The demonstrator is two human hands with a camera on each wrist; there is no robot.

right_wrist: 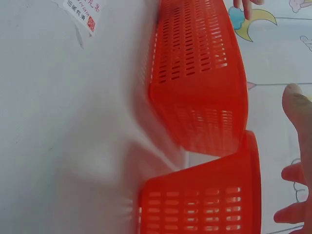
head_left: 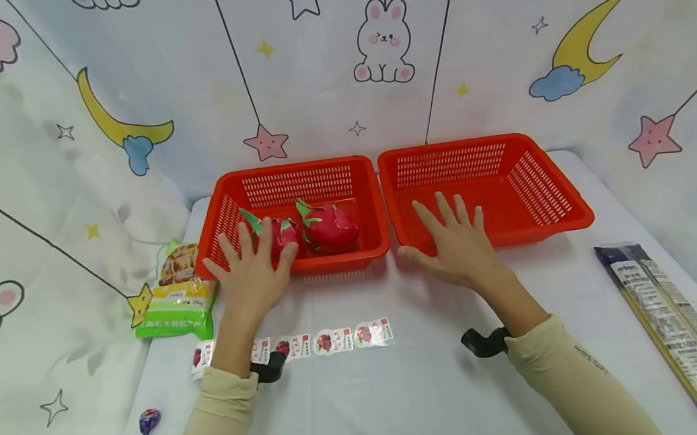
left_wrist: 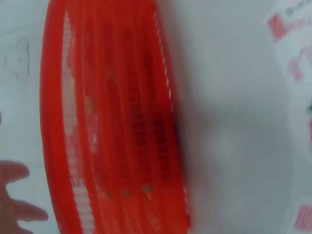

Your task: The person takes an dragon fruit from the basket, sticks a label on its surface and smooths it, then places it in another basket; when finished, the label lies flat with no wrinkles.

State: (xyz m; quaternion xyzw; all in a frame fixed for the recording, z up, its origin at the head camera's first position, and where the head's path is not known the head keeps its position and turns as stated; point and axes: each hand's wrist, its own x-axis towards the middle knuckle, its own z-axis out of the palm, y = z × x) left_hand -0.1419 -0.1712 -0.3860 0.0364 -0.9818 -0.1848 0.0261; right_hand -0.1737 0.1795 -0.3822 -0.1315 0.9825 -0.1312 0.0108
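Observation:
Two red plastic baskets stand side by side at the back of the white table. In the left basket [head_left: 351,261] lie two pink dragon fruits [head_left: 332,227] with green tips. My left hand [head_left: 252,275], fingers spread, is over that basket's front rim and overlaps the nearer dragon fruit [head_left: 285,234] in the head view. My right hand [head_left: 460,247] spreads its fingers over the front left part of the right basket [head_left: 543,227], which has nothing in it. Both hands hold nothing. Its thumb and fingertips [right_wrist: 295,174] show at the right edge of the right wrist view.
A row of dragon fruit stickers [head_left: 333,340] lies in front of the left basket, partly behind my left forearm. A green and yellow food bag [head_left: 178,300] and a lollipop [head_left: 149,422] are at the left. A long flat dark package [head_left: 665,323] lies at the right.

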